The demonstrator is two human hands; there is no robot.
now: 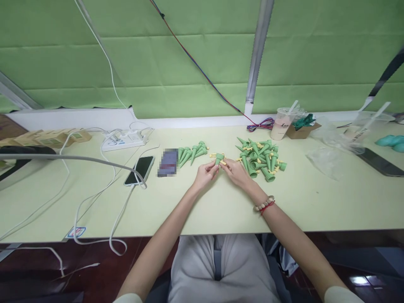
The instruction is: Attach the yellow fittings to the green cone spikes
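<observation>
My left hand (205,173) and my right hand (235,171) meet at the middle of the pale table (221,210). Together they pinch one green cone-shaped spike (219,159) with a small yellow part at its side. Both hands have their fingers closed on it. A row of several green spikes (191,153) lies just left of the hands. A larger loose heap of green spikes with yellow parts (260,158) lies just right of them, touching my right hand's far side. A bead bracelet with a red string sits on my right wrist.
A black phone (139,170) on a white cable and a power strip (123,140) lie at the left. A blurred dark card (168,162) rests beside the phone. A drink cup (282,123), a small cardboard box (302,129), clear plastic bags (328,162) and a second phone (381,163) stand at the right.
</observation>
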